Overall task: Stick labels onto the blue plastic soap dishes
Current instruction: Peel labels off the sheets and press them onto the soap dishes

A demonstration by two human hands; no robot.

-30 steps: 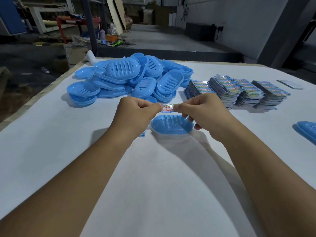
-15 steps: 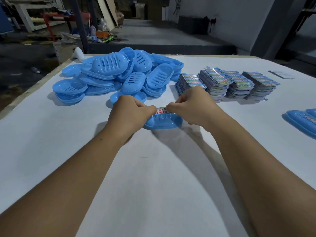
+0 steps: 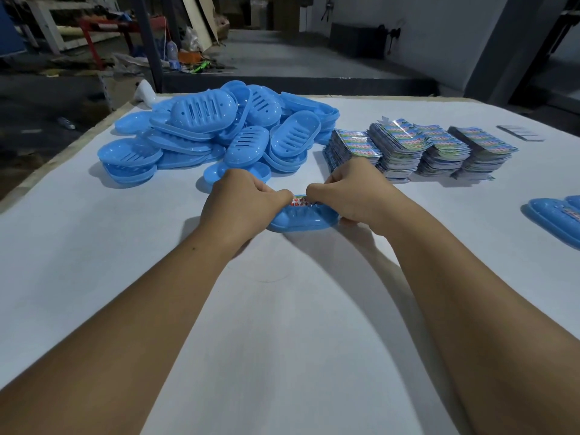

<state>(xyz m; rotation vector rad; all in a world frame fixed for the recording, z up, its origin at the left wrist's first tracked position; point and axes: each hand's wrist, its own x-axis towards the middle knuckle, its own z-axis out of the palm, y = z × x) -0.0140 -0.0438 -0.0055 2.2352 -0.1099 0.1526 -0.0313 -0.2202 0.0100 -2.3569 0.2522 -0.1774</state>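
A blue oval soap dish lies on the white table between my hands. A small colourful label stretches across its top. My left hand pinches the label's left end and my right hand pinches its right end, both low over the dish. The label looks to be touching the dish, but my fingers hide its ends. A heap of blue soap dishes lies behind my hands.
Several stacks of label sheets stand at the back right. Labelled blue dishes lie at the right edge. A small grey strip lies at the far right. The table's left edge drops to a cluttered workshop floor.
Both hands lowered the stretched label from above the dish down onto it. The view has tilted slightly, and the dish stays in place.
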